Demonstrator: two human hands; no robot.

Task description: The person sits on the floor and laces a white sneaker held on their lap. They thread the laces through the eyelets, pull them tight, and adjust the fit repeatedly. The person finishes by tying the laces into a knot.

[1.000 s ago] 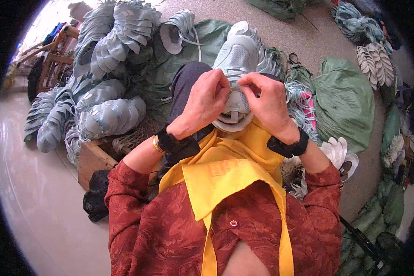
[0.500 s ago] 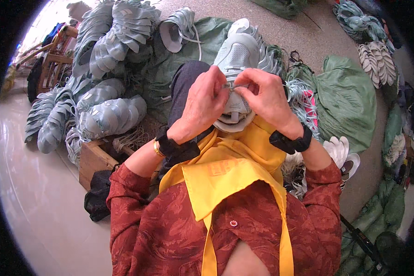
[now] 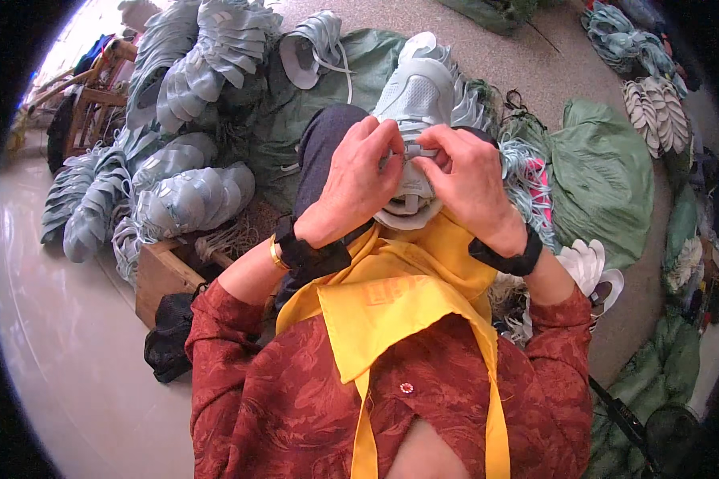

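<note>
We are working on a pale grey-blue shoe upper (image 3: 414, 104) that is resting on our lap, over the yellow apron (image 3: 391, 307), toe pointing away from us. Our left hand (image 3: 351, 188) and right hand (image 3: 467, 180) are both meeting at its lacing area: each grip is pressed together on what looks like a flat pale lace (image 3: 411, 153) running across the eyelets, though the exact strand under the fingers is partly hidden, so we cannot tell how many rows are threaded.

Judging from what is showing, we are somewhere in the middle of lacing this piece. A few crossings seem to be sitting below our fingertips near the tongue, while the stretch toward the toe is looking unlaced.

To our left, stacks of similar grey-blue uppers (image 3: 188, 199) are lying heaped around a wooden crate (image 3: 164, 275). Whether they are finished we cannot tell. A single upper with loose white laces (image 3: 315, 56) is lying on a green sack (image 3: 599, 176)-like cloth ahead. A heap of lace bundles (image 3: 527, 172) is waiting just beside our right wrist.
</note>
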